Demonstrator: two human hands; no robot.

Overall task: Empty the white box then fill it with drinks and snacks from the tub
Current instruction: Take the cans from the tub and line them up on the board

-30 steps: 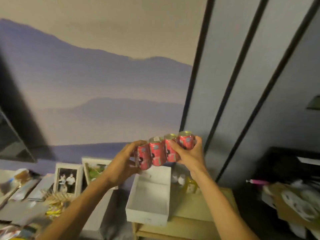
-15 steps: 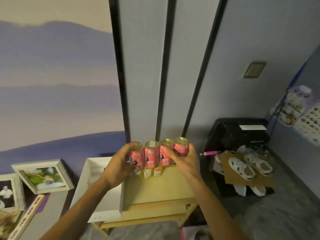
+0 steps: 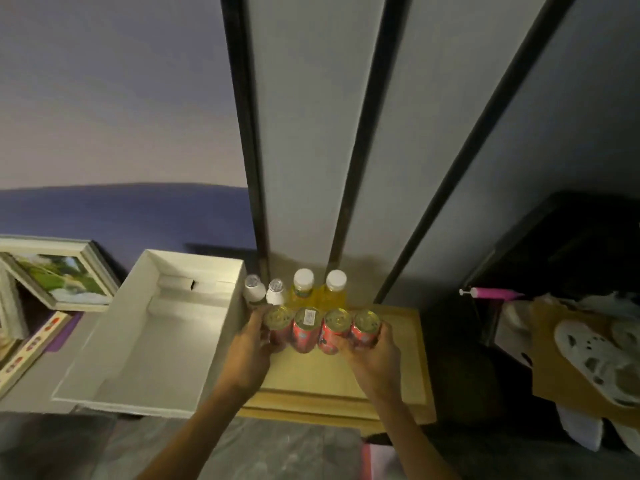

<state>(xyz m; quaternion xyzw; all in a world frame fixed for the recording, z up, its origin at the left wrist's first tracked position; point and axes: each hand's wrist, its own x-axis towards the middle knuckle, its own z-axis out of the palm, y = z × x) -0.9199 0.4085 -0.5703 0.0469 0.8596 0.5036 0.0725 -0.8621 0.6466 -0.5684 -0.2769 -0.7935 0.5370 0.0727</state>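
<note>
Now that the row of four red cans [image 3: 320, 329] has dropped from chest height down to the wooden table [image 3: 405, 368], I've got it pinched end to end, left hand [image 3: 251, 344] and right hand [image 3: 372, 351] pressing inward. They land in front of the bottles [image 3: 303, 289] (not in the box). The white box [image 3: 152, 327] sits empty just left, so loading looks imminent.

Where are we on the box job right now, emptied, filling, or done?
Emptying looks done: the white box shows only bare floor inside. In hand: the left hand and right hand squeeze a row of four red cans between them, over the wooden table beside the box. Left: nothing is in the box yet; the cans and four bottles behind them stand outside.
</note>
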